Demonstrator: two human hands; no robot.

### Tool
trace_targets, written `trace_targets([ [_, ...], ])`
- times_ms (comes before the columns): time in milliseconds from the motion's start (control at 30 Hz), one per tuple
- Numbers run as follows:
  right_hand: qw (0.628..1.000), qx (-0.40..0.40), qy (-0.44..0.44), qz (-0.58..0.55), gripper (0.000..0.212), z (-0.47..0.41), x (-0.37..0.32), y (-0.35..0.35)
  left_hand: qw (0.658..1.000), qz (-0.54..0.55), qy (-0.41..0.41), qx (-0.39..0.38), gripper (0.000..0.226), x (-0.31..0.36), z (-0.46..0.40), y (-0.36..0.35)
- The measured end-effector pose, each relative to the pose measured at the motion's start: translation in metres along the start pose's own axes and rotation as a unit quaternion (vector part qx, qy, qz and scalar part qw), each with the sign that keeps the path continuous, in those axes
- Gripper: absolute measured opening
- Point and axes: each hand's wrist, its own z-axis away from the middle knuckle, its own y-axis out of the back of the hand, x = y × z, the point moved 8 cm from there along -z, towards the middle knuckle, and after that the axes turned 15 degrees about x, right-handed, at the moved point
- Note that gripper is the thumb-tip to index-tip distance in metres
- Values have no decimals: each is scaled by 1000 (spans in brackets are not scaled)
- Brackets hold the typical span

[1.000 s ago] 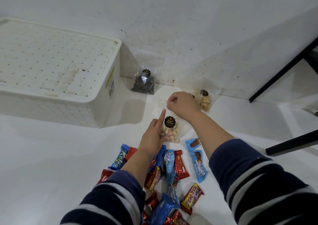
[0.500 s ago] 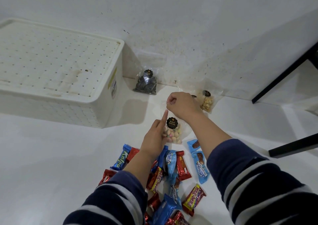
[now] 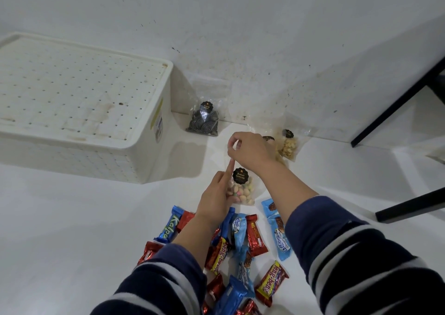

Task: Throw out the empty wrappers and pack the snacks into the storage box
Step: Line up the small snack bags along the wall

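A clear bag of pastel biscuits (image 3: 243, 189) with a black round label stands on the white floor. My left hand (image 3: 216, 199) grips its left side, index finger pointing up. My right hand (image 3: 248, 149) pinches the bag's clear top edge just above. A white storage box (image 3: 154, 146) with its perforated lid on sits at the left. Several red and blue snack bars (image 3: 252, 235) lie scattered in front of me, partly under my arms.
A clear bag of dark striped biscuits (image 3: 204, 120) leans against the wall by the box. A bag of pale round snacks (image 3: 287, 146) stands behind my right hand. Black furniture legs (image 3: 397, 105) cross the right side.
Both hands stay on the pastel biscuit bag. My right hand's fingers have shifted slightly at the bag's top; nothing else has moved.
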Motion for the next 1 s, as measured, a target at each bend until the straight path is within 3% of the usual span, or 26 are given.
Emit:
trace_targets([
  [333, 1000, -7, -18, -18, 14, 0, 9, 6, 1000, 9, 5, -9, 92, 0, -1, -2],
  [600, 997, 4, -49, -67, 33, 2, 37, 13, 1000, 18, 15, -13, 99, -6, -9, 3],
  [833, 993, 17, -68, -98, 28, 0, 45, 9, 1000, 0, 12, -18, 101, -6, -11, 4],
  [1000, 997, -25, -49, -58, 41, 3, 48, 17, 999, -16, 9, -26, 102, -6, -19, 6],
])
